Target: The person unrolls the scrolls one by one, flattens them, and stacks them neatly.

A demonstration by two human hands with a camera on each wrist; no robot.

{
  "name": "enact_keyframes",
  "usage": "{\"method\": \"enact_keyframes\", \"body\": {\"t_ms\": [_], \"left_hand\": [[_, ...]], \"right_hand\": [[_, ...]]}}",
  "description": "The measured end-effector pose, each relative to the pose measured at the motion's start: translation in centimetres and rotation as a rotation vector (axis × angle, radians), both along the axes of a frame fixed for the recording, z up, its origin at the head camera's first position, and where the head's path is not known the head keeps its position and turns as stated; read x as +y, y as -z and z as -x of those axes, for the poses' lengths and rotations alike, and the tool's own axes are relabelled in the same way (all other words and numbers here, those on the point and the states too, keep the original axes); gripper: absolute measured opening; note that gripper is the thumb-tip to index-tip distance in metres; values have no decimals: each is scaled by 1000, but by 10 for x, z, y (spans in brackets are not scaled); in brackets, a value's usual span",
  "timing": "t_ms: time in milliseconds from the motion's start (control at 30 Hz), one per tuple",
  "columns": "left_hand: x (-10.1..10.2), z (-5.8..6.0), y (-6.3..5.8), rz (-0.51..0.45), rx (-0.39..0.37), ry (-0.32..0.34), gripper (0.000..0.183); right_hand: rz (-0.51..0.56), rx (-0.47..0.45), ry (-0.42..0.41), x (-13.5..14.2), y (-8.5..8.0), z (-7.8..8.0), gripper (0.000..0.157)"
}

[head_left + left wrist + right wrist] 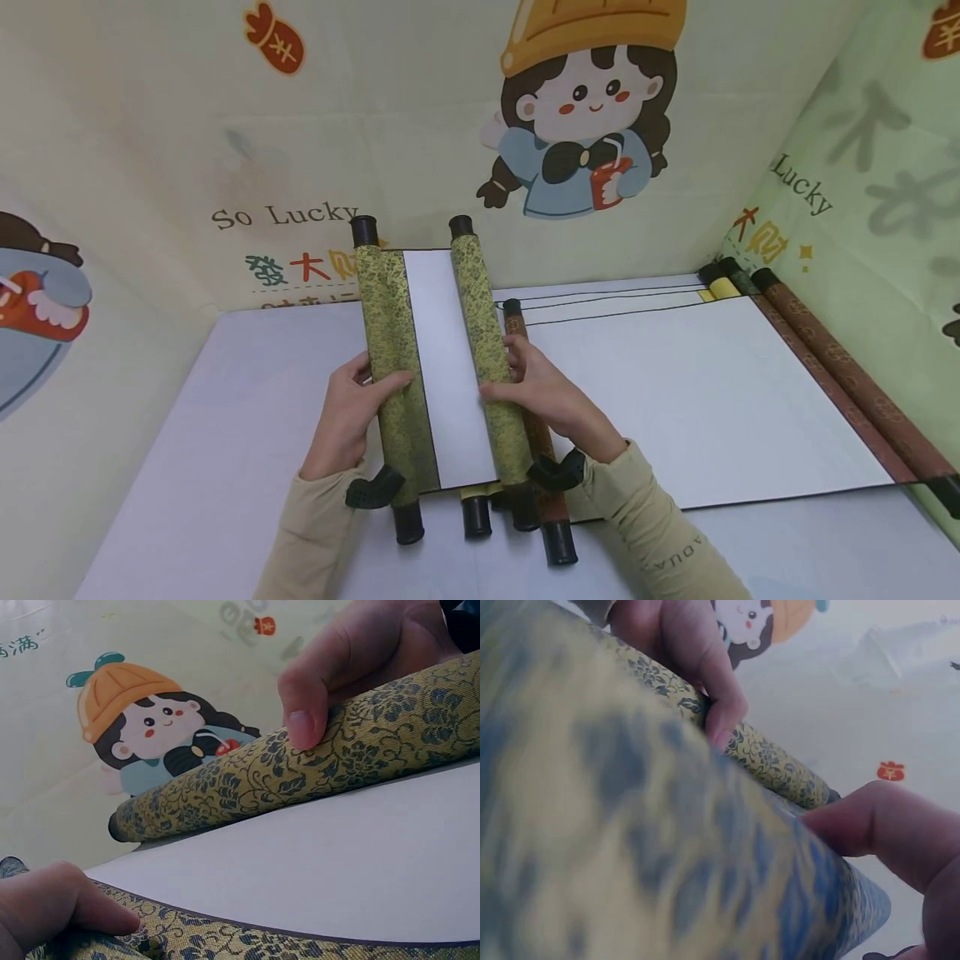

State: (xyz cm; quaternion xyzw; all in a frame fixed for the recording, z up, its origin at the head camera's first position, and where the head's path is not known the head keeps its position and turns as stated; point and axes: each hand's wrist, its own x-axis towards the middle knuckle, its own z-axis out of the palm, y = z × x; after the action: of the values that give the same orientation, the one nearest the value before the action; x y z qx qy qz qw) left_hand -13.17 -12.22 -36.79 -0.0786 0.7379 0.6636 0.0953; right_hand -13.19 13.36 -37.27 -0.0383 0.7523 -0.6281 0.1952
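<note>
A hanging scroll with yellow-green floral brocade and black end knobs is partly unrolled, a strip of white paper showing between its two rolls. My left hand grips the left roll, thumb across the brocade border and fingers behind. The right roll is held by my right hand, its thumb on the front. In the left wrist view, the right hand's thumb presses the patterned roll. The right wrist view has the brocade large and blurred up close, with the right thumb on it.
A larger scroll with white paper lies spread on the table at right, between brown rolls. A brown roll and a black-ended yellow roll lie partly under the held scroll. A cartoon-printed cloth covers the walls.
</note>
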Motion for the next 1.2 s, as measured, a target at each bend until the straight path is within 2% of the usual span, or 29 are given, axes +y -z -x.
{"method": "enact_keyframes", "body": {"t_ms": [167,367,733,933,1200], "left_hand": [[-3,0,-3,-10,1,3,70],[-12,1,-6,-33,6,20,72],[-20,4,-4,-79,12,5,75],[-20,4,-3,-91,20,-1,74],[-22,3,-3,-95,30,-1,75]], "right_hand": [[-15,-4,23,2,-1,1,89],[-7,-23,49,14,-4,4,98],[5,26,46,34,-9,10,100],[34,52,50,38,-11,10,97],[19,89,68,49,-11,10,95]]}}
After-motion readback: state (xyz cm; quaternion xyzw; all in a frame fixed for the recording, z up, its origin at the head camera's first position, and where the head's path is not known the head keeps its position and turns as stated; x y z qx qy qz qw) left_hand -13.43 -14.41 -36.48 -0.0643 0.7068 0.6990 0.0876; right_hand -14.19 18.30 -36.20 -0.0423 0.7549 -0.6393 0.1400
